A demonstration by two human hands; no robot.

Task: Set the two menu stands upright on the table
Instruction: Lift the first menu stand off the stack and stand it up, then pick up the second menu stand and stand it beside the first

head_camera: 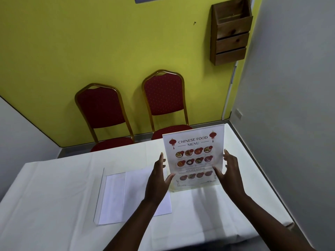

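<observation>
Head view: one clear acrylic Chinese food menu stand (194, 158) upright on the white-clothed surface (54, 187).
It is flanked by left hand (159, 178) and right hand (229, 171), each grip spread wide; second clear menu stand (126, 194) lies flat.

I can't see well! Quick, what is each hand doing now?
Left hand: open, thumb touching the upright clear acrylic stand with the Chinese food menu.
Right hand: open, thumb touching that stand.

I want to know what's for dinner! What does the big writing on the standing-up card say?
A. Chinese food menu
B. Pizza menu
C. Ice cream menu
A: the upright menu stand on the table, between the left hand and right hand, reads "Chinese Food Menu" at its top.
</observation>
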